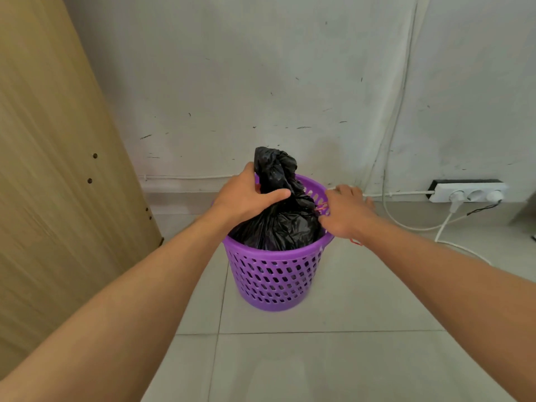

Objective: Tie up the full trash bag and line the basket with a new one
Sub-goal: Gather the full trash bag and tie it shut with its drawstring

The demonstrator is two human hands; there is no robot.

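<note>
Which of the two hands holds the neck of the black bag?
The left hand: its grip closes round the gathered neck of the black bag. The right hand is instead at the purple basket rim, by a red band.

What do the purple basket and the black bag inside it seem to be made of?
Basket: looks like moulded plastic, smooth with a slight sheen; rows of regular slots pierce its wall. Black bag: apparently thin plastic film, glossy and crinkled, bunching into folds where the left hand grips its neck.
</note>
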